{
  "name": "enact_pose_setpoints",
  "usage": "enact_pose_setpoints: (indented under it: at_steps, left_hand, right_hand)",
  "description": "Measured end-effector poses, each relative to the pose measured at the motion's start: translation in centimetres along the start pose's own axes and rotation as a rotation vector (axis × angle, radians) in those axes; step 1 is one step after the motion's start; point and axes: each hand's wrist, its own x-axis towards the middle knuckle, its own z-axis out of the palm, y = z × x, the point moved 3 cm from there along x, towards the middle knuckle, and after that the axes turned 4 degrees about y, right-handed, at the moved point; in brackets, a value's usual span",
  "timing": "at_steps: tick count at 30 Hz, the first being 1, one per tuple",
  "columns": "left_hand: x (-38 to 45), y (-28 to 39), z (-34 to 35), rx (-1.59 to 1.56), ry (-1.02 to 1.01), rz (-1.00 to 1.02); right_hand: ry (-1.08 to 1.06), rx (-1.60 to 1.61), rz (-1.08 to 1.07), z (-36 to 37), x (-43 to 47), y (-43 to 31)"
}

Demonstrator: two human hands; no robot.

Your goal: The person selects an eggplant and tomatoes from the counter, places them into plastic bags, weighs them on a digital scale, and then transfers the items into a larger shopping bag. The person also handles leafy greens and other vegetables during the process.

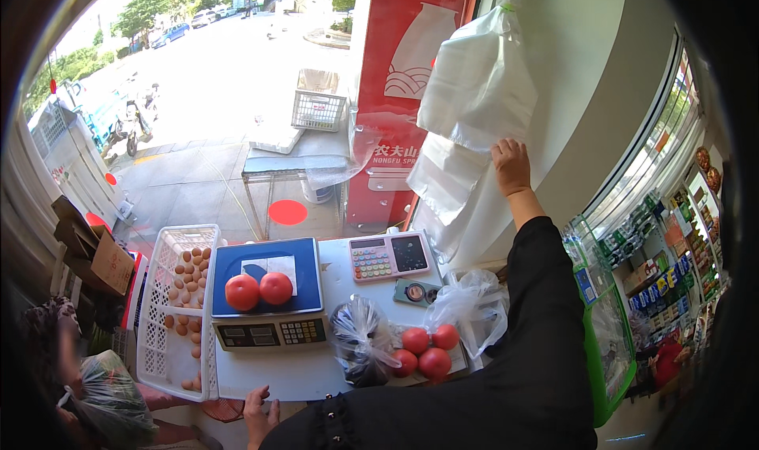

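My right hand is raised to a bunch of clear plastic bags hanging on the wall, its curled fingers pinching the edge of one. Low at the table's front edge is my left hand, holding nothing, fingers apart. Two tomatoes sit on the blue plate of a digital weighing scale. Several more tomatoes lie at the table's front right. Beside them stands a knotted clear bag of dark produce. A crumpled plastic bag lies behind those tomatoes.
A pink calculator and a phone lie at the table's back. Left of the scale is a white plastic crate of eggs. Another person holds a bag of greens at lower left. A green-edged case stands right.
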Motion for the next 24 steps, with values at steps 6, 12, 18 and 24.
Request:
enact_pose_setpoints:
  at_steps: [6,12,18,24]
  left_hand:
    - [-1.7,1.8,1.4,-0.084,-0.029,-0.11]
    - [-1.9,2.6,2.0,-0.097,-0.036,-0.138]
    - [-1.7,2.4,2.6,-0.089,-0.092,-0.12]
    - [-1.7,2.4,3.0,-0.11,-0.098,-0.121]
  right_hand:
    - [0.026,0.848,0.476,-0.8,1.9,2.1]
    - [-0.02,1.225,0.668,2.1,0.9,3.9]
    - [0.262,0.504,0.255,-3.5,1.7,1.6]
    - [-0.249,0.371,-0.325,2.0,-4.0,-8.1]
